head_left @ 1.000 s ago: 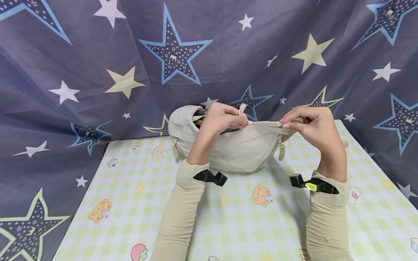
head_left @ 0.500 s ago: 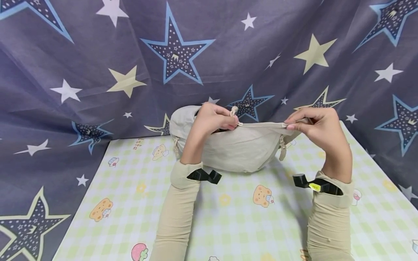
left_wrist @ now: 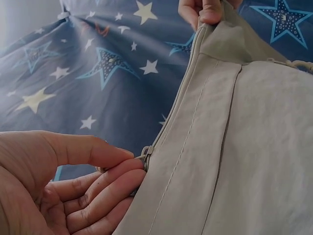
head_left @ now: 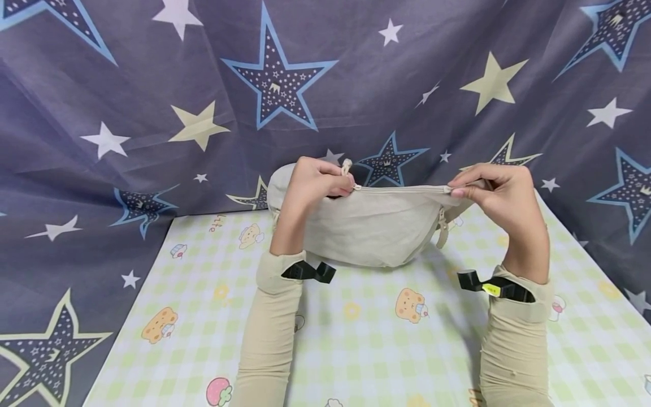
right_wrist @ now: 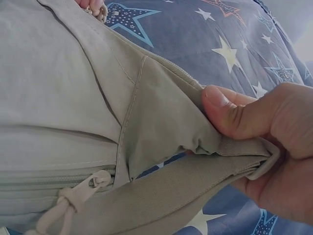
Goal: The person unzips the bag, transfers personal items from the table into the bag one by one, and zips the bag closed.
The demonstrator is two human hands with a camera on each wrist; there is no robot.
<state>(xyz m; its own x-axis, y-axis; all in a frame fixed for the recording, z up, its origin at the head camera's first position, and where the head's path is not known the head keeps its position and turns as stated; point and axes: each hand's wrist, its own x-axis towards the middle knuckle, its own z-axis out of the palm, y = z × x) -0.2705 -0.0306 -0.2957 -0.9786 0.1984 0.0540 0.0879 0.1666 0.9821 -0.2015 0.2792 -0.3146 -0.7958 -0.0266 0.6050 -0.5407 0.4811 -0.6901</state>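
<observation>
A light beige fabric waist bag (head_left: 376,232) stands on the table, its top zip stretched between my two hands. With thumb and fingers my left hand (head_left: 316,183) pinches the pull of the zip slider (left_wrist: 148,152), toward the bag's left side; a knotted cord (head_left: 347,165) sticks up above the fingers. From the slider rightward the zip (head_left: 402,189) is closed. A small dark gap shows by the left fingers. My right hand (head_left: 500,195) pinches the bag's right end, where the strap (right_wrist: 171,196) joins. What lies inside the bag is hidden.
A second zip pull with a cord loop (right_wrist: 93,188) hangs on the bag's front. The table (head_left: 356,350) has a green checked cover with cartoon prints. Behind it hangs a dark blue curtain (head_left: 335,34) with stars.
My left hand has slid left along the zip with the slider, lengthening the closed stretch. The gap has shrunk, and the brown thing glimpsed inside is out of sight. My right hand shifted slightly right.
</observation>
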